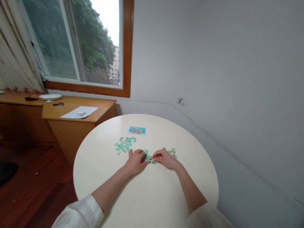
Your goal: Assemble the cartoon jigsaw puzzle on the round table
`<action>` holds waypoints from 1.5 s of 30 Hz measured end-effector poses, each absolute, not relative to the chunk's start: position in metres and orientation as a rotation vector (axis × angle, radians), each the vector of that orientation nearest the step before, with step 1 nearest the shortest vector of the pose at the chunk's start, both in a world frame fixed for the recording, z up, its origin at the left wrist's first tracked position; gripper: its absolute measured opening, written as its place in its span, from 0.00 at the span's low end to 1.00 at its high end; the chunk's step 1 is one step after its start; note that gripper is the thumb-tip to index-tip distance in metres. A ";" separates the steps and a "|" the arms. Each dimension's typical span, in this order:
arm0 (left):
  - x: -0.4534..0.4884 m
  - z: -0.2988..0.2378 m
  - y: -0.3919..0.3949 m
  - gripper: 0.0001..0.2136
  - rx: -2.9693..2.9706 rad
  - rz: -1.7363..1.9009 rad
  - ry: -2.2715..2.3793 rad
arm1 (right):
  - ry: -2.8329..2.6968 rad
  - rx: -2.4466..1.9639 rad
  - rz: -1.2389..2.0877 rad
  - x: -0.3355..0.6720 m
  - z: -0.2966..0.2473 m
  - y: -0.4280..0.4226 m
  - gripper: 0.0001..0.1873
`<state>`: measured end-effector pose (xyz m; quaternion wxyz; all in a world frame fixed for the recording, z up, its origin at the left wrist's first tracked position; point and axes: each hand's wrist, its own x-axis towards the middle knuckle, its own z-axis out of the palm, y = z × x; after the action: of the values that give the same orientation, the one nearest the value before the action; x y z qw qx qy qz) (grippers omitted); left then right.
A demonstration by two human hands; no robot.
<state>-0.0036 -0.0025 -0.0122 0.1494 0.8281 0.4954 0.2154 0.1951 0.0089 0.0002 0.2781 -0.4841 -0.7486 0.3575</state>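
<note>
A partly joined jigsaw puzzle (pixel 150 159) lies flat on the white round table (pixel 144 196), showing yellow, teal and dark red parts. My left hand (pixel 136 162) rests on its left side, thumb and index finger curved around that edge and covering some of it. From the right, my right hand (pixel 166 158) has its thumb and index finger pinched at the puzzle's right edge, on what looks like a small jigsaw piece mostly hidden by the fingertips. Just beyond the right hand are several loose colourful pieces (pixel 174 152), partly covered by it.
A spread of teal jigsaw pieces (pixel 124 144) lies to the left, beyond my left hand. Behind it is a picture card (pixel 136 130). A wooden desk (pixel 104 109) with a paper sheet (pixel 89 110) and white plate (pixel 50 97) stands back left, under the window.
</note>
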 end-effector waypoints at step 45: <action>-0.003 -0.015 -0.001 0.14 2.383 0.653 1.406 | -1.903 -1.391 0.976 0.198 -0.008 0.014 0.01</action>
<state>-0.0031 -0.0009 -0.0153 0.1486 0.8289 0.4890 0.2272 0.1984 0.0138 -0.0079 0.2908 -0.5217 -0.7137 0.3659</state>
